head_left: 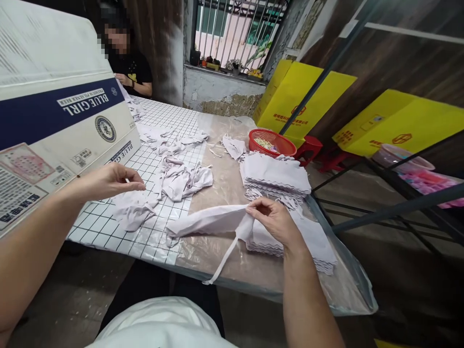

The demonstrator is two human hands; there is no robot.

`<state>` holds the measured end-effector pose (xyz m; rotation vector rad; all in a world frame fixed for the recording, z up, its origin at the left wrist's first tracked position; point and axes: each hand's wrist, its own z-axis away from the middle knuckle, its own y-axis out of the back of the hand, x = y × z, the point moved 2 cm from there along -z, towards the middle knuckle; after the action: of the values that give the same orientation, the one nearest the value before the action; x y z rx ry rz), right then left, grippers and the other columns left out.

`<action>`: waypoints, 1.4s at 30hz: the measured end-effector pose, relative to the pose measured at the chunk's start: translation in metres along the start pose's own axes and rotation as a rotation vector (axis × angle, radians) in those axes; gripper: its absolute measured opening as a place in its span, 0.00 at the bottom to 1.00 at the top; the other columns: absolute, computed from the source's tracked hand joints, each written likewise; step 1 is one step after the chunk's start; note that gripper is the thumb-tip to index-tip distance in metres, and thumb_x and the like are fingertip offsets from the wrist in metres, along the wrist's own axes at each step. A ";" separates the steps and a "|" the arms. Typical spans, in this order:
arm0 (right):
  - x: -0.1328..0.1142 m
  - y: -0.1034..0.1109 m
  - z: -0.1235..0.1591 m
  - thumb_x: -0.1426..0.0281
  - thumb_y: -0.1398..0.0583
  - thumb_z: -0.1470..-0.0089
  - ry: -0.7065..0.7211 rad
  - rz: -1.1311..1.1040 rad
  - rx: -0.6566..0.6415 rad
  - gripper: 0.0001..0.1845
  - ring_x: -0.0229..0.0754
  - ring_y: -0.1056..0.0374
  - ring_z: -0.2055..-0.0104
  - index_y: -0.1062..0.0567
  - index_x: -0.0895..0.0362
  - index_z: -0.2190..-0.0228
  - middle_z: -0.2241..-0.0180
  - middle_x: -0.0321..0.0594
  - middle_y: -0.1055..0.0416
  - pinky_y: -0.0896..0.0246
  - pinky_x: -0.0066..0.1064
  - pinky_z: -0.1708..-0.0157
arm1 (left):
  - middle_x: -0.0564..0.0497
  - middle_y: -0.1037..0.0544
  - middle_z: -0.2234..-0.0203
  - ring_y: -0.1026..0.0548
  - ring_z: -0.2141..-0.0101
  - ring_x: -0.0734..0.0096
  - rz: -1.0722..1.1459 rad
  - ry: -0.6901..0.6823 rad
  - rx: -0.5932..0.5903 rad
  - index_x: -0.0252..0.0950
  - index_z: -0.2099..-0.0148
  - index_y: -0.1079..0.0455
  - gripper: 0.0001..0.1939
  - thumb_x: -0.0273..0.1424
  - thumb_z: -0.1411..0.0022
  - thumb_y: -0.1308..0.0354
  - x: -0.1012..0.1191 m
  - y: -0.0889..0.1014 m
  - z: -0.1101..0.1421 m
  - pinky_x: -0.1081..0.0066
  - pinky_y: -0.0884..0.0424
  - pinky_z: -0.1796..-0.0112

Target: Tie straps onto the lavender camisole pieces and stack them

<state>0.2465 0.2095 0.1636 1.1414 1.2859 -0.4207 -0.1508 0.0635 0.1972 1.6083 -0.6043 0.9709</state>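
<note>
Blue Girl carton [47, 113] on the far left, with the left hand [118, 180] just in front of it, fingers loosely bent and holding nothing I can see. Next, crumpled pale cloth pieces [186, 181] lie on the gridded tablecloth [96, 227]. Then there's the pale fabric strip [213, 220] above the table's near side, thin tie [225, 258] dangling, pinched by the right hand's [273, 217] thumb and fingers. Cloth stacks [277, 174] sit right by that hand.

beyond a partly grid-patterned, plastic-covered table [174, 114] over a dim, speckled grey floor [79, 285], a barred window [237, 34] bright with daylight sits in a worn, peeling wall [221, 89].
</note>
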 end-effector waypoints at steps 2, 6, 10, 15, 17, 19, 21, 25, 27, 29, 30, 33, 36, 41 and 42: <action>-0.002 -0.003 -0.001 0.55 0.32 0.55 0.006 0.054 -0.018 0.17 0.39 0.34 0.71 0.23 0.56 0.74 0.75 0.37 0.28 0.39 0.32 0.69 | 0.52 0.25 0.81 0.39 0.83 0.77 -0.075 0.008 -0.210 0.37 0.69 0.22 0.14 0.44 0.47 0.32 -0.007 -0.021 0.000 0.77 0.46 0.83; -0.002 -0.007 -0.001 0.57 0.32 0.54 0.001 0.105 -0.012 0.15 0.40 0.32 0.71 0.23 0.56 0.74 0.74 0.37 0.27 0.38 0.33 0.68 | 0.48 0.23 0.71 0.28 0.73 0.66 -0.116 -0.139 -0.335 0.39 0.69 0.23 0.12 0.43 0.45 0.35 -0.022 -0.080 0.013 0.72 0.33 0.73; 0.000 -0.004 0.002 0.57 0.32 0.54 -0.009 0.109 0.008 0.15 0.41 0.31 0.70 0.23 0.56 0.73 0.73 0.38 0.26 0.35 0.34 0.66 | 0.44 0.25 0.57 0.27 0.60 0.59 -0.203 -0.365 -0.317 0.38 0.53 0.27 0.18 0.39 0.45 0.34 -0.038 -0.141 0.036 0.64 0.29 0.60; 0.002 0.003 0.006 0.53 0.32 0.54 -0.011 0.110 0.051 0.19 0.43 0.29 0.68 0.22 0.56 0.70 0.70 0.40 0.24 0.33 0.35 0.65 | 0.41 0.26 0.54 0.29 0.55 0.55 -0.245 -0.444 -0.239 0.37 0.50 0.29 0.20 0.36 0.44 0.34 -0.054 -0.180 0.037 0.59 0.31 0.55; 0.002 0.006 0.008 0.52 0.32 0.54 -0.004 0.119 0.064 0.20 0.43 0.29 0.67 0.22 0.56 0.69 0.70 0.40 0.24 0.33 0.35 0.64 | 0.43 0.24 0.60 0.29 0.59 0.59 -0.210 -0.392 -0.260 0.37 0.57 0.27 0.09 0.34 0.38 0.42 -0.056 -0.182 0.030 0.62 0.31 0.58; 0.003 0.011 0.011 0.52 0.32 0.54 0.006 0.119 0.075 0.20 0.42 0.28 0.67 0.22 0.56 0.69 0.70 0.40 0.24 0.32 0.35 0.64 | 0.46 0.24 0.67 0.28 0.63 0.63 -0.160 -0.322 -0.284 0.37 0.64 0.28 0.10 0.34 0.34 0.47 -0.055 -0.176 0.025 0.65 0.32 0.61; 0.005 0.015 0.013 0.52 0.32 0.53 0.013 0.106 0.095 0.20 0.42 0.28 0.67 0.22 0.56 0.69 0.70 0.40 0.24 0.31 0.34 0.64 | 0.48 0.24 0.68 0.28 0.64 0.65 -0.107 -0.269 -0.285 0.37 0.64 0.29 0.12 0.37 0.33 0.49 -0.053 -0.167 0.023 0.66 0.32 0.61; 0.012 0.021 0.016 0.52 0.33 0.53 0.030 0.103 0.125 0.20 0.42 0.28 0.68 0.22 0.56 0.69 0.70 0.40 0.23 0.31 0.34 0.64 | 0.48 0.25 0.60 0.27 0.61 0.63 -0.078 -0.247 -0.298 0.38 0.55 0.32 0.19 0.46 0.41 0.40 -0.049 -0.164 0.030 0.66 0.31 0.60; 0.013 0.021 0.016 0.52 0.33 0.53 0.038 0.116 0.123 0.19 0.42 0.28 0.67 0.22 0.56 0.69 0.70 0.40 0.23 0.30 0.34 0.64 | 0.47 0.25 0.60 0.27 0.63 0.63 -0.101 -0.215 -0.312 0.37 0.54 0.32 0.24 0.47 0.46 0.36 -0.050 -0.175 0.035 0.67 0.31 0.63; 0.013 0.021 0.016 0.52 0.33 0.52 0.048 0.125 0.121 0.19 0.42 0.27 0.67 0.22 0.56 0.69 0.70 0.40 0.23 0.30 0.34 0.63 | 0.49 0.25 0.67 0.28 0.67 0.65 -0.131 -0.147 -0.305 0.36 0.60 0.31 0.17 0.44 0.44 0.38 -0.052 -0.188 0.037 0.68 0.32 0.67; 0.012 0.021 0.017 0.52 0.33 0.52 0.053 0.128 0.123 0.19 0.42 0.27 0.67 0.22 0.56 0.68 0.70 0.40 0.23 0.30 0.34 0.63 | 0.50 0.26 0.70 0.29 0.69 0.66 -0.135 -0.107 -0.296 0.36 0.64 0.32 0.14 0.42 0.42 0.41 -0.053 -0.193 0.037 0.68 0.33 0.68; 0.009 0.027 0.021 0.53 0.33 0.52 0.066 0.148 0.158 0.19 0.43 0.27 0.66 0.22 0.56 0.68 0.69 0.40 0.23 0.30 0.35 0.61 | 0.50 0.27 0.73 0.30 0.70 0.67 -0.037 -0.028 -0.283 0.37 0.69 0.32 0.14 0.42 0.38 0.45 -0.053 -0.190 0.032 0.69 0.34 0.69; 0.006 0.035 0.029 0.52 0.33 0.52 0.065 0.188 0.203 0.19 0.43 0.27 0.66 0.22 0.56 0.69 0.69 0.41 0.23 0.30 0.36 0.61 | 0.49 0.24 0.67 0.28 0.67 0.67 0.232 0.033 -0.230 0.37 0.68 0.32 0.17 0.46 0.39 0.44 -0.051 -0.157 0.021 0.70 0.32 0.69; -0.002 0.023 0.046 0.56 0.33 0.51 -0.005 0.161 0.065 0.16 0.41 0.30 0.70 0.23 0.56 0.69 0.72 0.39 0.26 0.31 0.33 0.65 | 0.52 0.29 0.74 0.32 0.74 0.73 0.321 -0.033 0.010 0.36 0.67 0.33 0.17 0.46 0.42 0.40 -0.023 -0.083 -0.018 0.73 0.35 0.73; -0.004 0.015 0.049 0.57 0.34 0.50 -0.029 0.132 -0.002 0.15 0.40 0.30 0.70 0.23 0.56 0.69 0.73 0.38 0.26 0.31 0.32 0.66 | 0.52 0.30 0.74 0.32 0.74 0.73 0.249 -0.081 0.090 0.36 0.67 0.33 0.16 0.44 0.41 0.40 -0.010 -0.073 -0.031 0.73 0.35 0.73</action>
<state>0.2830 0.1733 0.1672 1.2066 1.1777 -0.3362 -0.1064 0.1115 0.1507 1.6852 -0.8420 1.1322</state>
